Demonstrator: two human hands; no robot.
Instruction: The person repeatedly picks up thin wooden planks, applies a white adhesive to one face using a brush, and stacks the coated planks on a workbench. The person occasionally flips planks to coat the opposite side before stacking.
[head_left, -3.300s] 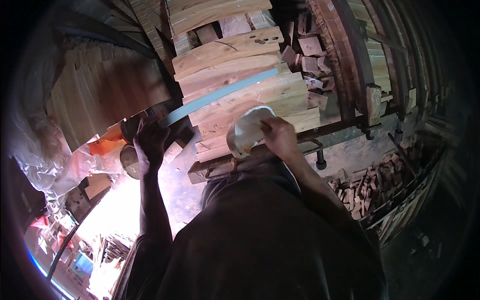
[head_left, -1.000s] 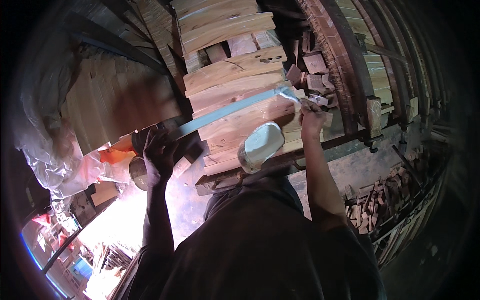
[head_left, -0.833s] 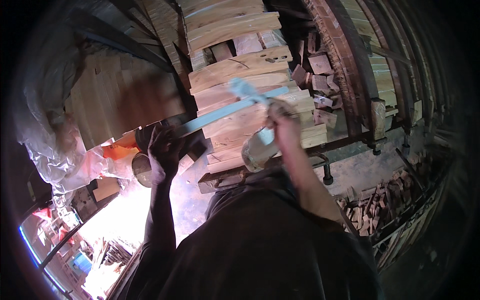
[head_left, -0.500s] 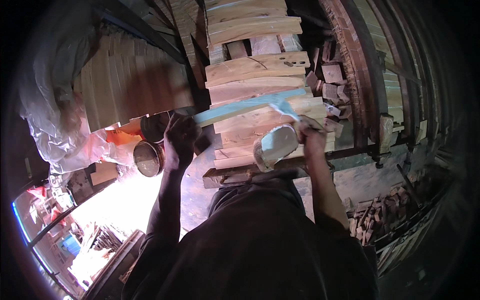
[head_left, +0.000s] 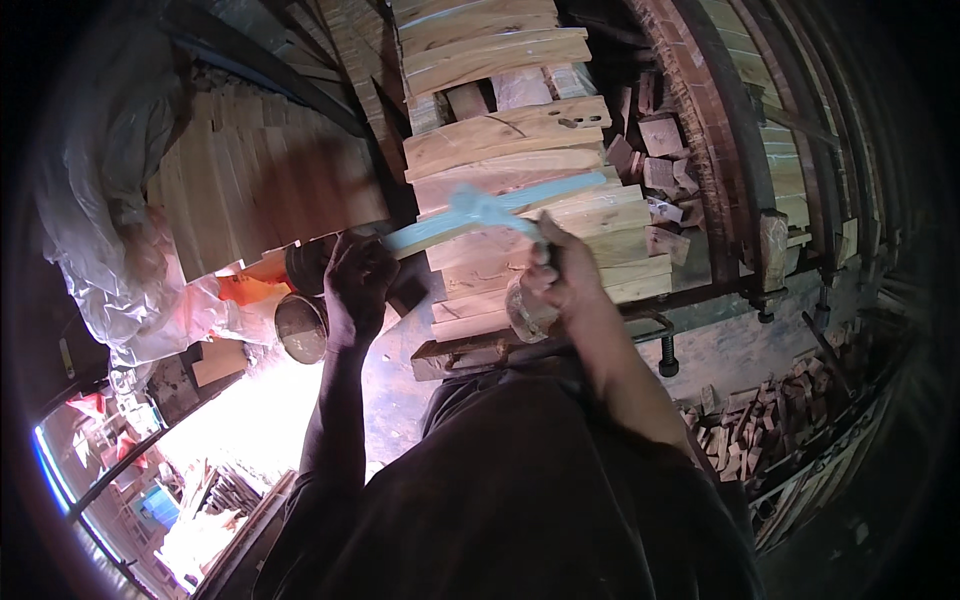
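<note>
My left hand [head_left: 358, 275] grips the left end of a narrow wooden strip [head_left: 560, 190], whose upper side is coated light blue. The strip lies across a row of pale boards. In my right hand [head_left: 568, 268] is a brush [head_left: 490, 212], its head light blue and blurred, lying over the left half of the strip. Partly hidden below that hand stands a small tub [head_left: 528, 312] with a crusted rim; it held light blue paste in the earlier frame. Pale boards [head_left: 480, 272] sit just beneath the strip, on my side of it.
A stack of pale boards [head_left: 270, 170] stands to the left beside crumpled plastic sheeting [head_left: 110, 270]. A round can [head_left: 301, 328] sits near my left wrist. Wood offcuts [head_left: 660, 137] and long clamp bars [head_left: 700, 130] lie to the right. A metal rail [head_left: 440, 358] edges the bench.
My right hand has swept the brush leftward along the strip, and now covers much of the tub. My left hand keeps its hold on the strip's end.
</note>
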